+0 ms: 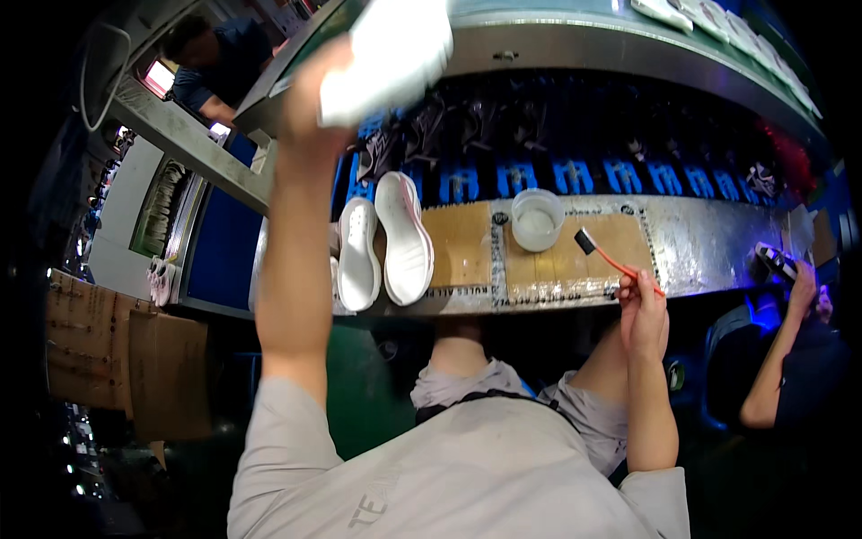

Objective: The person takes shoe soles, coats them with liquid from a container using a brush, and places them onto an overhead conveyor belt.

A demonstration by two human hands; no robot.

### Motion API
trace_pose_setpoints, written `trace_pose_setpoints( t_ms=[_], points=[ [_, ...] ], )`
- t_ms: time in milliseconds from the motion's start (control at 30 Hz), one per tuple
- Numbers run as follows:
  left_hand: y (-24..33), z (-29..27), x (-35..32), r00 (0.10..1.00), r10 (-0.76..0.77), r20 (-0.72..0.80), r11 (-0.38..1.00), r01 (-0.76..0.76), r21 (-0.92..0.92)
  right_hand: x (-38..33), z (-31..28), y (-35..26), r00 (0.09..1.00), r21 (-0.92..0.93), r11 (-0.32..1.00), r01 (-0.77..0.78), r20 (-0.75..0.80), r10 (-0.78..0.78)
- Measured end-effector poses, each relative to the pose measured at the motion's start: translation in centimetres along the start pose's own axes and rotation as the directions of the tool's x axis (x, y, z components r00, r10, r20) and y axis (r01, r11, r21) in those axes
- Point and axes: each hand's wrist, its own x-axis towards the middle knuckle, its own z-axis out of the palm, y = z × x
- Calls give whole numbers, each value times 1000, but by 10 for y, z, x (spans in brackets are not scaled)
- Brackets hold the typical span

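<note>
My left hand [314, 94] is raised at the top, its fingers wrapped round a white shoe sole [395, 56]; both are smeared by motion. My right hand [643, 314] grips a small brush [616, 262] by its orange handle, the dark bristles pointing up and left over the bench. Left of the brush head stands a clear plastic tub [537, 221] with whitish contents. Two more white soles lie hollow side up on the bench: a narrower one [359, 256] and a wider one [406, 242], both near my left forearm.
Cardboard [575, 260] is taped onto the metal bench [709, 235]. Dark shoe parts sit on a blue conveyor rack [575, 176] behind it. A shelf [557, 49] runs overhead with pale pieces on top. A person [790, 341] handles a shoe at right; another person [220, 67] is at far left.
</note>
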Motion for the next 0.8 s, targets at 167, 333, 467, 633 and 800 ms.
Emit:
trace_pose_setpoints(
  t_ms=[167,333,467,633,800],
  points=[
    [-51,-65,120,655,-549,-519,776,169,-608,9,-14,-2,980,-6,997,75,183,-73],
    [0,53,-17,828,-214,-519,742,483,465,13,-22,-3,981,11,998,63,181,-64],
    [-57,76,-129,622,-624,-474,-21,593,805,20,-20,-14,970,-58,991,120,218,-105],
    [-64,132,-187,226,-876,-425,-100,778,621,25,16,-38,927,-276,916,292,315,-201],
    [-62,151,-195,280,-767,-577,-35,880,474,41,46,-52,822,-492,680,544,476,-313]
  ],
)
